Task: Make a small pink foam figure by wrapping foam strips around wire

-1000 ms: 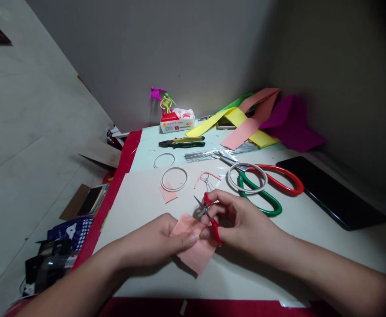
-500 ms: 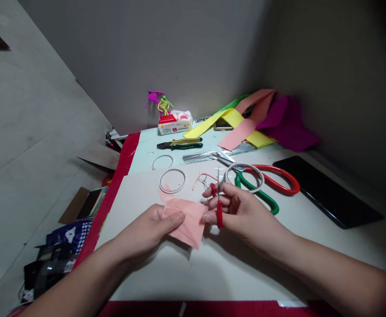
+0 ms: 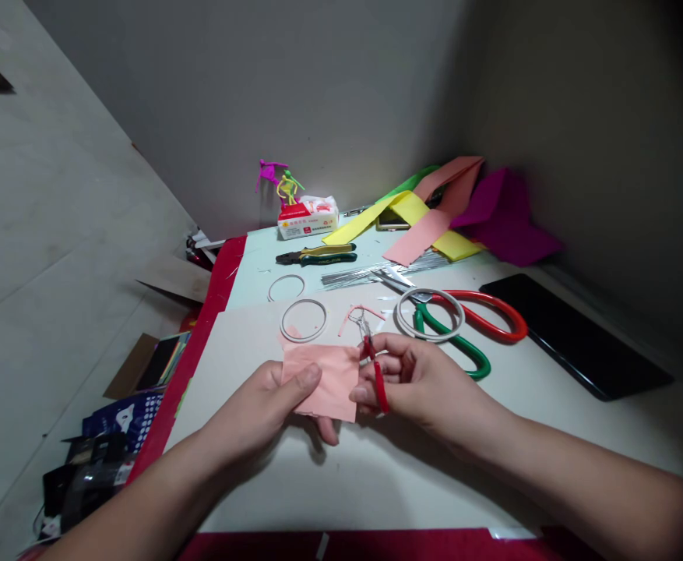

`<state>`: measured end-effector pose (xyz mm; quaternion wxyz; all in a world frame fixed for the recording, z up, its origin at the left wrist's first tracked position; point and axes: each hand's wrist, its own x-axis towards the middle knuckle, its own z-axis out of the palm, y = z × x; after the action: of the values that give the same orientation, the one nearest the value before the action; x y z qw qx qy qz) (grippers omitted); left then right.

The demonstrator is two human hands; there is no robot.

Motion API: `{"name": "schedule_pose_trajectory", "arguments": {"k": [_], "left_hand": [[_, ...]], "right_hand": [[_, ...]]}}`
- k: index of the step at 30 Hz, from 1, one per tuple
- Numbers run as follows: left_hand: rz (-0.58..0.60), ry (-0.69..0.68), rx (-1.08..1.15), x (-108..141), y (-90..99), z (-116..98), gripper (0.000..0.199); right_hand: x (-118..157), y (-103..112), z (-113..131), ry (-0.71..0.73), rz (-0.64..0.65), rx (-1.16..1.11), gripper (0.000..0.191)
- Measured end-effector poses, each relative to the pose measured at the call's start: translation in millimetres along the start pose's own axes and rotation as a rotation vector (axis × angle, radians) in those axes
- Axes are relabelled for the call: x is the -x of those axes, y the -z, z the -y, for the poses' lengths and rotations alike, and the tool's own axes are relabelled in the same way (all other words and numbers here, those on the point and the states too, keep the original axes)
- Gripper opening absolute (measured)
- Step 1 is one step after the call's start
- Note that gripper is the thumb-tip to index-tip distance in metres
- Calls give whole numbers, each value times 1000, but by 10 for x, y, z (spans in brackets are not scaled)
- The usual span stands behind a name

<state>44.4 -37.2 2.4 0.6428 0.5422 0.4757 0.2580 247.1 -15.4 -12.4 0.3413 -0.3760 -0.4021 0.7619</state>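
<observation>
- the left hand (image 3: 274, 397) pinches the paper (image 3: 323, 382), a pink, nearly square piece, with its thumb on top and fingers underneath.
- the paper is held up over the near middle of the table (image 3: 259, 499), lightly creased.
- the right hand (image 3: 414, 378) is curled around the small scissors (image 3: 379, 382), which have red handles; its thumb is at the right edge of the paper.
- the small scissors' blades point to the far side, towards the wire piece (image 3: 364, 318), a twisted bit with pink on it.
- just beyond the paper, a white ring (image 3: 283, 321) lies over a pink scrap (image 3: 287, 336), partly hidden.
- a thin ring (image 3: 286, 276) lies farther off, near the white ring.
- right of the wire piece, the big scissors (image 3: 420, 297), with one red and one green handle, lie under stacked rings (image 3: 431, 340).
- the black slab (image 3: 575, 335) lies on the right.
- farther back are thin wires (image 3: 350, 276) and the pliers (image 3: 318, 255).
- at the far edge stands a box (image 3: 309, 224) with a yellow figure (image 3: 286, 189) and a purple figure (image 3: 269, 171).
- right of the box lie a yellow strip (image 3: 367, 218), a pink strip (image 3: 417, 235), a green strip (image 3: 408, 183) and a purple sheet (image 3: 510, 222).
</observation>
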Motion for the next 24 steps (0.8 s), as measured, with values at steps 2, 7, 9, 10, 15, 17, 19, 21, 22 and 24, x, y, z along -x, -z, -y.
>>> {"name": "schedule_pose_trajectory", "arguments": {"k": [2, 7, 9, 10, 15, 17, 19, 21, 22, 24], "left_hand": [[3, -8, 9, 2, -9, -3, 55], [-109, 1, 103, 13, 6, -60, 54], [-188, 14, 196, 13, 32, -89, 52], [-227, 26, 249, 9, 47, -101, 49], [-401, 66, 457, -30, 73, -141, 25], [-449, 60, 482, -41, 54, -149, 24], [-483, 49, 500, -47, 31, -152, 26], [-512, 32, 522, -48, 9, -152, 25], [-527, 24, 532, -47, 0, -151, 24], [-555, 14, 544, -45, -15, -150, 23]], "right_hand": [[7, -10, 4, 7, -13, 7, 43], [38, 58, 30, 112, 26, -5, 33], [67, 71, 23, 60, 212, 14, 34], [88, 66, 19, 5, 328, 31, 36], [202, -15, 36, -143, 696, 144, 43], [219, -37, 44, -136, 703, 198, 38], [213, -46, 37, -139, 709, 246, 37], [195, -49, 19, -159, 723, 269, 37], [186, -51, 9, -171, 728, 269, 36], [171, -57, -3, -185, 716, 263, 36]]}}
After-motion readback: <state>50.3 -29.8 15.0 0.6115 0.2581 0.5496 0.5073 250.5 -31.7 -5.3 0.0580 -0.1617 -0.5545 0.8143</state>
